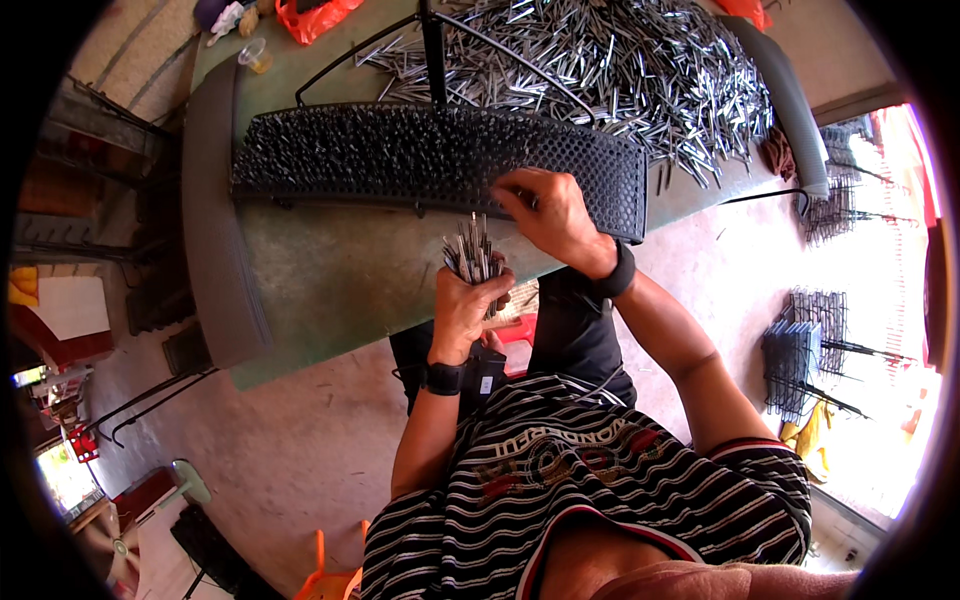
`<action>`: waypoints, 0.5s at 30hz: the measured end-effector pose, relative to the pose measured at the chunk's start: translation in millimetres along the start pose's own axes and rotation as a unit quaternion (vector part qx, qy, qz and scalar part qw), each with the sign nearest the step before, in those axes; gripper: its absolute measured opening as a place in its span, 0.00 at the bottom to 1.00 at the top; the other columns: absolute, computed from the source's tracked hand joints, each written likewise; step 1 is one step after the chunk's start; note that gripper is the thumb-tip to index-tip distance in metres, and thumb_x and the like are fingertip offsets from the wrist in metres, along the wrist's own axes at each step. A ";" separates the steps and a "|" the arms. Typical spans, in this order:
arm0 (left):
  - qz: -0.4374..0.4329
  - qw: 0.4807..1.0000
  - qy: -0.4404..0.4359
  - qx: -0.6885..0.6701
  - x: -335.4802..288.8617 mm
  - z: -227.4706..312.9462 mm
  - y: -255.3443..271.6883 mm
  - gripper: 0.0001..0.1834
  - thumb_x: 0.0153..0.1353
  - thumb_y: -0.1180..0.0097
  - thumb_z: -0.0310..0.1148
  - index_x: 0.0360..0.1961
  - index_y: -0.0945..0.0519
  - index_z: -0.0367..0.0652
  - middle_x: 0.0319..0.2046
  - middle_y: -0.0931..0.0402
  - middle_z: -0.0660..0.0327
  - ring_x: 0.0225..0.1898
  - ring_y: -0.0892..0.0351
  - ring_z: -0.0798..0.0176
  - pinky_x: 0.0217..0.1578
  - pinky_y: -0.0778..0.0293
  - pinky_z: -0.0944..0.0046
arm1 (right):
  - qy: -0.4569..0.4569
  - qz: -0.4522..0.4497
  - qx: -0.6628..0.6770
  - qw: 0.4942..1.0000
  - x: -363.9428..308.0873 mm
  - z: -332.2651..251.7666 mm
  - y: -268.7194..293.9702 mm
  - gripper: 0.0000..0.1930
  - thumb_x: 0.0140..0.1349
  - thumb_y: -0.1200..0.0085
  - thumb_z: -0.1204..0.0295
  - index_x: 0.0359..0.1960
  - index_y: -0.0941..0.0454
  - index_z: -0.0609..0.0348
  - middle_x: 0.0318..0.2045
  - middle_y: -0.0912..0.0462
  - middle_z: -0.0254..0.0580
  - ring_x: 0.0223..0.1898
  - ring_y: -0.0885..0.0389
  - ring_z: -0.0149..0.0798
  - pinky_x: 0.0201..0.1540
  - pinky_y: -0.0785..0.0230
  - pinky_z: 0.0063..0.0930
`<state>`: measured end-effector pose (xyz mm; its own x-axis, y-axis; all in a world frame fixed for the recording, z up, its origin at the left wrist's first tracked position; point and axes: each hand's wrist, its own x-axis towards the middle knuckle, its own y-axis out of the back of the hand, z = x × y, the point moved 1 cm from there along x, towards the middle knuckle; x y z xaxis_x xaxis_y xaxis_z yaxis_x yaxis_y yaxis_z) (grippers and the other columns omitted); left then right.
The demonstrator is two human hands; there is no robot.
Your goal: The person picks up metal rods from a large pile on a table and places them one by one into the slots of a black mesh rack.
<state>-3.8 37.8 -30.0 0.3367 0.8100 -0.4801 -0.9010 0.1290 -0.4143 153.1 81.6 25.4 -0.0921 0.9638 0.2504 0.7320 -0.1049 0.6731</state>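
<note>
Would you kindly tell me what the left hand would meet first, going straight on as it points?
The left hand would probably meet the long black perforated tray ahead, though relative height is unclear.

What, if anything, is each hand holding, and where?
Left hand: bundle of thin metal rods, gripped around its lower part. Right hand: can't tell.

rods: silver-grey | tray: black | tabletop: dull green | shirt: black-and-white stripes

The bare left hand grips slim silvery metal rods, the bare right hand curled at a long black perforated tray.
</note>
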 end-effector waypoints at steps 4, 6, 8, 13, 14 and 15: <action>-0.057 0.998 0.006 -0.013 6.8 -0.5 -13.8 0.14 0.42 0.37 0.17 0.33 0.24 0.34 0.22 0.23 0.60 0.16 0.27 0.69 0.16 0.32 0.71 | -0.160 -0.055 0.208 0.963 -15.6 6.0 11.7 0.07 0.51 0.43 0.73 0.29 0.19 0.64 0.21 0.18 0.41 0.20 0.22 0.29 0.24 0.30 0.21; -0.078 0.997 0.021 -0.020 9.4 0.2 -26.2 0.15 0.42 0.37 0.17 0.34 0.24 0.35 0.22 0.23 0.61 0.16 0.27 0.70 0.16 0.32 0.72 | -0.199 -0.049 0.248 0.947 -21.0 14.5 18.3 0.06 0.53 0.44 0.75 0.30 0.20 0.66 0.21 0.19 0.38 0.19 0.23 0.26 0.20 0.31 0.18; -0.092 0.995 0.019 -0.016 11.5 4.0 -41.4 0.15 0.42 0.37 0.17 0.33 0.24 0.36 0.22 0.23 0.62 0.16 0.28 0.71 0.16 0.33 0.73 | -0.225 -0.036 0.296 0.928 -24.3 18.2 29.8 0.07 0.54 0.45 0.75 0.31 0.21 0.67 0.21 0.19 0.39 0.19 0.23 0.26 0.20 0.31 0.18; -0.110 0.993 0.019 0.033 22.8 3.9 -68.8 0.14 0.42 0.37 0.17 0.33 0.23 0.38 0.22 0.23 0.63 0.16 0.28 0.72 0.16 0.33 0.74 | -0.258 -0.033 0.302 0.917 -27.3 33.4 50.8 0.07 0.59 0.47 0.75 0.34 0.25 0.68 0.22 0.21 0.37 0.21 0.22 0.25 0.22 0.30 0.16; -0.109 0.993 0.024 0.032 23.1 4.7 -73.3 0.14 0.42 0.37 0.17 0.33 0.23 0.37 0.22 0.23 0.63 0.16 0.29 0.72 0.16 0.33 0.74 | -0.253 -0.012 0.296 0.921 -27.2 37.7 55.5 0.06 0.60 0.48 0.75 0.35 0.25 0.67 0.24 0.20 0.39 0.22 0.22 0.26 0.23 0.29 0.17; -0.110 0.993 0.025 0.037 25.1 3.9 -74.7 0.13 0.43 0.37 0.17 0.33 0.23 0.36 0.22 0.23 0.62 0.16 0.29 0.72 0.16 0.33 0.74 | -0.238 0.043 0.311 0.919 -24.2 40.3 59.8 0.06 0.59 0.48 0.75 0.33 0.26 0.67 0.24 0.20 0.39 0.21 0.21 0.27 0.22 0.29 0.18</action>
<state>70.9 50.7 -8.1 0.5383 0.7288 -0.4231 -0.8215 0.3417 -0.4565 226.4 62.0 31.6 0.1817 0.9722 -0.1479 0.9806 -0.1679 0.1009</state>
